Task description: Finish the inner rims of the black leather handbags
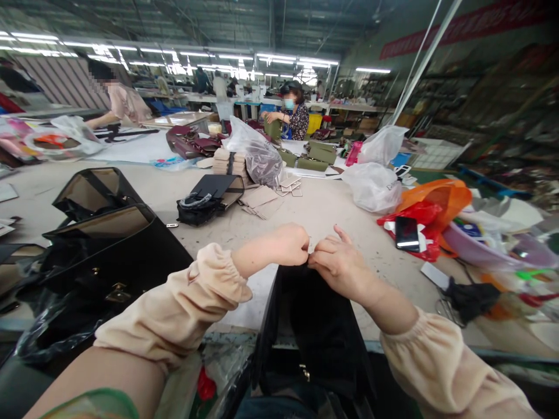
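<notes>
A black handbag (323, 326) stands on edge at the table's front, its gold clasp low down towards me. At its far top edge, my left hand (290, 243) is closed, the fingers curled onto the bag's black rim. Beside it, my right hand (343, 265) pinches the same edge between thumb and fingers, with one finger raised. The fingertips of both hands nearly meet; what small part lies between them is hidden. Cream sleeve covers reach over both forearms.
More black handbags (117, 250) stand at left. A small black bag (205, 198) lies by beige card pieces (262, 201). At right are a phone (407, 234) on a red plastic bag, a lilac basin (493, 250) and black scissors (449, 311). A co-worker (299, 116) handles green bags across the table.
</notes>
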`<state>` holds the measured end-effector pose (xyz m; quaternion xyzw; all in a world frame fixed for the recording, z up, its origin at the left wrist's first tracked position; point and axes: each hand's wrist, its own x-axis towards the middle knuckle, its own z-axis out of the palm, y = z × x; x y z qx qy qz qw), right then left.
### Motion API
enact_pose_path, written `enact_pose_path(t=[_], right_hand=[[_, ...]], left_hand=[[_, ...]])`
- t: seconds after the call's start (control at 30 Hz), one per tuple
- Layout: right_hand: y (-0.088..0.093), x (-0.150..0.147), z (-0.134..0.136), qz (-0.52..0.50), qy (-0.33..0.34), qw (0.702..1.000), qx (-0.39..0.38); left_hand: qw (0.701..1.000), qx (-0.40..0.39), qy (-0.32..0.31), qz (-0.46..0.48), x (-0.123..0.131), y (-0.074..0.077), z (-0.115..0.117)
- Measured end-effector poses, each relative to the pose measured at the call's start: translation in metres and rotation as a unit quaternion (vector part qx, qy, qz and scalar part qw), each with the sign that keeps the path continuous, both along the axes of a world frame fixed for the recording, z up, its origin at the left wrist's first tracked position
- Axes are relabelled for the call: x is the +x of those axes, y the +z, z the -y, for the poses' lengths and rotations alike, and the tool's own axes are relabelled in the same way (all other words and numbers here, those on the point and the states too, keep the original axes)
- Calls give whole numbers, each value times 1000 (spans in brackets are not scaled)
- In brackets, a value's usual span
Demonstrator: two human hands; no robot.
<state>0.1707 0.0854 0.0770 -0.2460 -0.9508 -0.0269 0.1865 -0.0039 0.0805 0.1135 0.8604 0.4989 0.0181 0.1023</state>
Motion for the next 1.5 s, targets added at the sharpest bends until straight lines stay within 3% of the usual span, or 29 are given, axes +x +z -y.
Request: enact_pose_path(t=[0.67, 0.9, 1.03, 1.2, 1.5], right_hand=[[4, 7, -3, -26, 78, 984, -159], [-6, 8, 4, -112, -35, 982, -151], [-11, 6, 3, -135, -88, 970, -179], [-12, 1, 5, -153, -97, 969, -169], [-14, 13, 4, -189, -114, 950, -220]], left_hand=[[995, 74, 64, 33, -3, -17, 5], [977, -12, 50, 208, -17, -25, 12], [948, 11, 59, 311, -20, -33, 27], [957, 97, 38, 270, -16, -44, 32], [961, 122, 39, 246, -10, -49, 28]])
